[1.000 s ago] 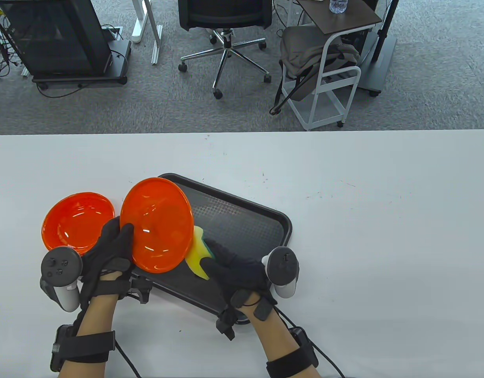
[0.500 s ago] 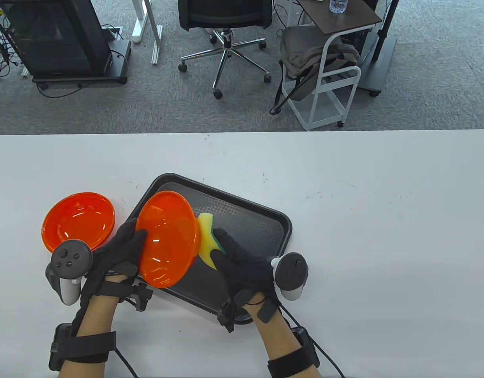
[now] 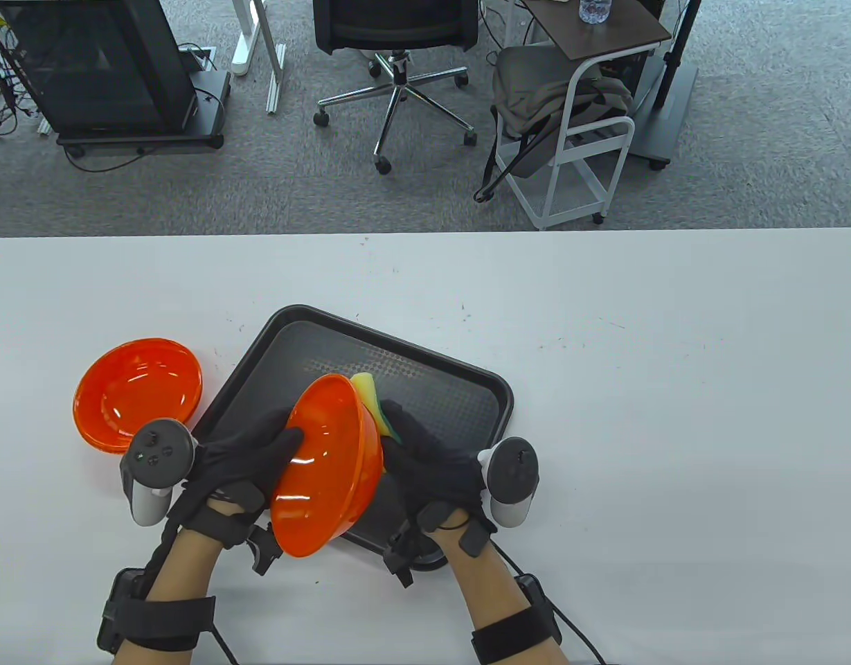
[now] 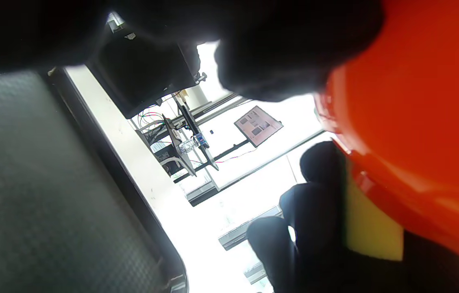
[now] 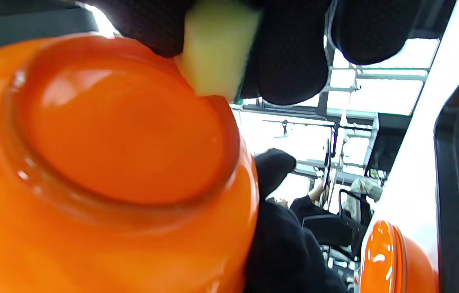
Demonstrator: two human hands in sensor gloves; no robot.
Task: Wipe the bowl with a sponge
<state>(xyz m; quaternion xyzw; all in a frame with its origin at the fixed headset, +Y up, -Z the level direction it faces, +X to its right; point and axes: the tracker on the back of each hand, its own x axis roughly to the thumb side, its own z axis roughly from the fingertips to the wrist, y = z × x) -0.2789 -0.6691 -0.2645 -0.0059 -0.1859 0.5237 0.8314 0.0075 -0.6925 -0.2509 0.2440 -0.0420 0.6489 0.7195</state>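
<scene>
Your left hand (image 3: 248,450) holds the shiny orange bowl (image 3: 328,464) up on its side, just above the near edge of the black tray (image 3: 453,388). Your thumb is inside the bowl and the other fingers are behind it, out of sight. The bowl is smooth, see-through plastic, round, with light glints on it.

Your right hand (image 3: 432,464) is just to the right of the bowl. Its fingers curl around the soft yellow sponge (image 3: 370,395) and press it on the bowl's outside. From above, you see only the sponge's top end, with a thin green edge; the bowl and your fingers hide the rest.

The right wrist view shows what the table view cannot: the bowl's flat round bottom ring (image 5: 119,130), with the sponge (image 5: 213,49) touching its rim. The left wrist view shows the tray's bumpy, dotted floor (image 4: 50,195) up close, and the sponge's flat side (image 4: 371,228) against the bowl (image 4: 424,114). Your left fingers are just a dark blur there.

A second orange bowl (image 3: 138,395) sits on the white table (image 3: 674,415), just past your left hand.
</scene>
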